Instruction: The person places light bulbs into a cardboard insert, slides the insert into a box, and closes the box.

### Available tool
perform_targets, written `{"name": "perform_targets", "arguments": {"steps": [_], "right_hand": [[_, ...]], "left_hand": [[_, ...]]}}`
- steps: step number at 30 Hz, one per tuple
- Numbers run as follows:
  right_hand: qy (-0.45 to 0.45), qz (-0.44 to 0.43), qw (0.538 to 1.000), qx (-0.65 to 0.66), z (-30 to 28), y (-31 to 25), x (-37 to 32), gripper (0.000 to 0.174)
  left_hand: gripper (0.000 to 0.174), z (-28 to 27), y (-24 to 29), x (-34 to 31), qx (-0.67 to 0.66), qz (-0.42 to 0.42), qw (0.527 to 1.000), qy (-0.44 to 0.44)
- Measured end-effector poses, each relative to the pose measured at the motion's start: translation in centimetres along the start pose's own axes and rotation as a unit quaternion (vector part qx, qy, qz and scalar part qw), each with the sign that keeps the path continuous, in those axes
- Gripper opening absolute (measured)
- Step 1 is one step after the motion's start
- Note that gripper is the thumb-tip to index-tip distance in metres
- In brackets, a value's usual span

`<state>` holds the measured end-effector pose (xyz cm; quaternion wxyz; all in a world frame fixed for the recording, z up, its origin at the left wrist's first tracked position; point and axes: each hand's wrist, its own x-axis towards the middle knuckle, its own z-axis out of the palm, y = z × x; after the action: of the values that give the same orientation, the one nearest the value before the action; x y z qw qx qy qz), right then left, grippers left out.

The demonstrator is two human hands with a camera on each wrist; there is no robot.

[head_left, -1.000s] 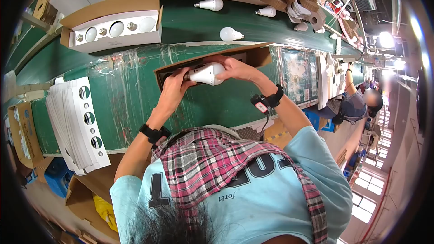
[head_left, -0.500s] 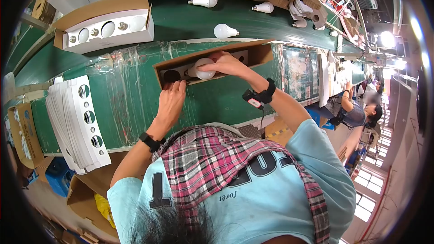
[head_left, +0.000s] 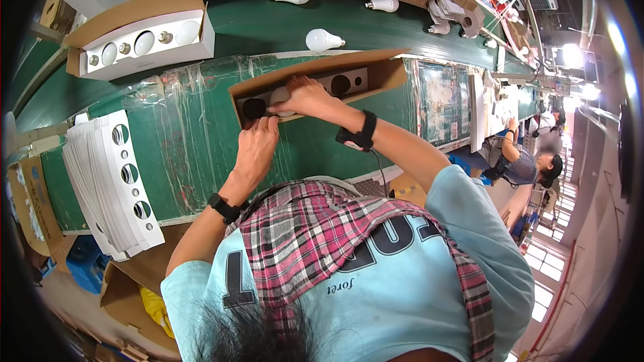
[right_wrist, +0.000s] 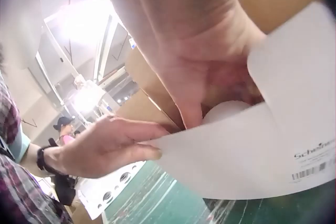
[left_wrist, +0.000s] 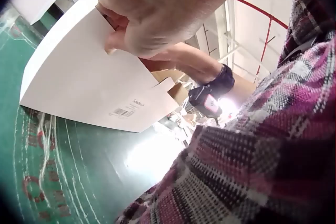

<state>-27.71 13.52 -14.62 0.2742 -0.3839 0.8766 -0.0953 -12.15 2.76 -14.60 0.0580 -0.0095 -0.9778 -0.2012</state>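
A long open cardboard box point(head_left: 388, 75), brown inside and white outside, sits on the green bench with its lid flap raised at the back. A white insert point(head_left: 350, 76) with round holes lies in it. My right hand point(head_left: 314, 100) reaches in and holds a white light bulb point(head_left: 278, 101) at the insert, thumb on the near side; the bulb's lower part is hidden. In the right wrist view the bulb's dome point(right_wrist: 229, 110) shows beneath the palm. My left hand point(head_left: 257, 146) pinches the box's near wall, thumb on the white outside point(left_wrist: 79, 77), fingers over the edge.
Beyond, another box point(head_left: 168, 55) holds several bulbs in its insert. Loose bulbs point(head_left: 324, 40) lie on the green surface behind. A stack of white punched inserts point(head_left: 107, 184) is at the left. Another person point(head_left: 526, 157) sits farther along the bench.
The right hand has lowered the bulb into the box and moved left with it. My left hand has let go of the bulb and taken the near wall. Loose bulbs and the far box have shifted left.
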Motion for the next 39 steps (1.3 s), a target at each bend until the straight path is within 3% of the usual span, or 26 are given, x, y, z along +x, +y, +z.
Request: {"name": "perform_targets", "arguments": {"steps": [4, 7, 9, 11, 13, 15, 19, 22, 25, 29, 32, 35, 37, 39], "right_hand": [[-0.012, 0.004, 1.000, 0.015, -0.8, -0.8, -1.1, 0.076], [-0.131, 0.000, 0.991, 0.023, -7.3, -2.5, -4.4, 0.064], [-0.136, -0.112, 0.947, 0.268, -12.2, -0.8, -6.7, 0.052], [-0.137, -0.085, 0.896, 0.414, -17.6, 1.0, -8.0, 0.043], [0.001, -0.094, 0.901, 0.424, -19.9, 5.7, -5.9, 0.038], [0.119, -0.026, 0.958, 0.261, -18.3, 9.4, -2.1, 0.040], [0.053, -0.050, 0.990, 0.118, -11.2, 13.4, 5.3, 0.065], [0.060, -0.156, 0.984, 0.058, -5.9, 13.8, 9.8, 0.069], [-0.089, -0.111, 0.990, 0.018, -5.3, 12.2, 11.6, 0.068], [0.009, -0.077, 0.997, -0.020, -6.5, 12.7, 10.3, 0.061], [0.026, 0.060, 0.968, 0.244, -9.9, 14.3, 7.0, 0.064], [0.033, 0.039, 0.830, 0.556, -12.4, 14.6, 1.2, 0.073], [0.038, 0.020, 0.806, 0.590, -13.9, 13.0, -2.8, 0.078], [0.048, -0.027, 0.797, 0.601, -14.8, 10.4, -6.9, 0.066]], "left_hand": [[0.019, -0.9, -0.1, 0.0, -0.025, -0.019, 0.999, -0.023], [0.023, -2.7, -1.3, -1.1, -0.035, -0.053, 0.996, -0.057], [0.032, -4.5, -3.0, -3.1, -0.052, -0.070, 0.994, -0.068], [0.041, -5.9, -4.4, -5.1, -0.080, -0.097, 0.989, -0.079], [0.041, -6.5, -5.7, -6.9, -0.080, -0.108, 0.986, -0.100], [0.041, -7.2, -5.1, -7.4, -0.094, -0.128, 0.986, -0.059], [0.047, -8.2, -3.7, -6.0, -0.116, -0.120, 0.985, -0.046], [0.054, -7.3, -3.1, -4.4, -0.124, -0.071, 0.987, -0.071], [0.056, -6.1, -3.1, -3.2, -0.117, -0.021, 0.987, -0.107], [0.049, -4.7, -3.4, -2.6, -0.126, 0.000, 0.984, -0.124], [0.040, -4.2, -3.7, -2.1, -0.121, 0.023, 0.984, -0.129], [0.034, -2.7, -4.1, -2.8, -0.076, 0.060, 0.989, -0.116], [0.033, -1.9, -4.3, -2.9, -0.050, 0.066, 0.992, -0.094], [0.036, -1.7, -3.6, -2.7, -0.050, 0.064, 0.993, -0.086]]}}
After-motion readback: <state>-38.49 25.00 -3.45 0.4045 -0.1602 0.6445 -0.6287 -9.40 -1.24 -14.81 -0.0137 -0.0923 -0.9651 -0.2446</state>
